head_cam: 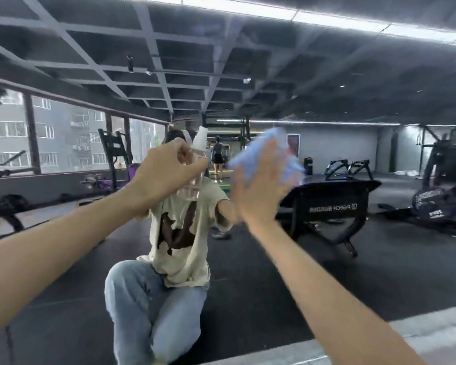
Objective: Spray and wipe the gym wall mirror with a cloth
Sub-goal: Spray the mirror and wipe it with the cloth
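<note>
The wall mirror (327, 272) fills almost the whole view and reflects the gym and a kneeling person in a cream shirt and jeans. My left hand (166, 172) grips a clear spray bottle (192, 177) with a white cap, held upright near the middle of the glass. My right hand (258, 191) is flat with straight fingers and presses a light blue cloth (279, 154) against the mirror, just right of the bottle. The cloth is blurred by motion.
The mirror's bottom edge meets a pale floor strip (432, 325) at the lower right. Reflected in the glass are a black bench machine (334, 204), weight equipment at left and right, windows (63, 138) on the left and a person standing far back.
</note>
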`<state>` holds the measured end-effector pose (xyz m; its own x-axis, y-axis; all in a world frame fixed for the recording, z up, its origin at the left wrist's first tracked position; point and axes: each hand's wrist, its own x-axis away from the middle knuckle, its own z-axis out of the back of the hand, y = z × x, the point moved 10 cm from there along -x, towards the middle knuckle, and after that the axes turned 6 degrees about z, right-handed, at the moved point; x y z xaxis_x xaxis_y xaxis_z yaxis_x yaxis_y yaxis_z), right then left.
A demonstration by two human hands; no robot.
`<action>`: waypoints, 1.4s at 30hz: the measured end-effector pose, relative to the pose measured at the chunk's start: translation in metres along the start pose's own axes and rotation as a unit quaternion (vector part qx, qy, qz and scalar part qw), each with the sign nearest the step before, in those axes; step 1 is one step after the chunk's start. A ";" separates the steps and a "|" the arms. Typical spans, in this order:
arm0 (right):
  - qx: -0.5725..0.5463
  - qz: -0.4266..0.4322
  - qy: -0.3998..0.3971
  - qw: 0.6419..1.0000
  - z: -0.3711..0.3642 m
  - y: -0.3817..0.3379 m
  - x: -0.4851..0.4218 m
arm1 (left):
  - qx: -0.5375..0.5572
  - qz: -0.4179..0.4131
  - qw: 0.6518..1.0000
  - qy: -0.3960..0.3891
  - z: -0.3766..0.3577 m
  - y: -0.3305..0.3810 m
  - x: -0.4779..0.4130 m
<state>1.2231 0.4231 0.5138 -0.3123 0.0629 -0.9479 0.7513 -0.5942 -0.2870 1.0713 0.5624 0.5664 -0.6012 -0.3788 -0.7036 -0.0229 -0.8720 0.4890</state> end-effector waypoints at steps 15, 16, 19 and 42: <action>-0.170 -0.639 0.105 0.743 -0.012 0.128 0.239 | -0.025 0.042 0.996 -0.070 -0.036 -0.069 0.090; -0.180 -0.646 0.086 0.737 -0.017 0.114 0.246 | -0.028 0.029 0.996 -0.074 -0.037 -0.071 0.097; -0.098 -0.446 -0.023 0.890 -0.032 0.067 0.239 | -0.035 0.042 0.995 -0.088 -0.041 -0.084 0.110; 0.062 0.600 -0.162 0.781 -0.099 -0.099 0.334 | -0.011 0.187 0.981 -0.051 -0.013 -0.173 0.183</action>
<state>1.1024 0.5819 0.2121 0.4270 -0.7935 -0.4337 0.5608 -0.1438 0.8154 0.9760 0.6397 0.3463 -0.6416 -0.6408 -0.4216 0.2307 -0.6853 0.6907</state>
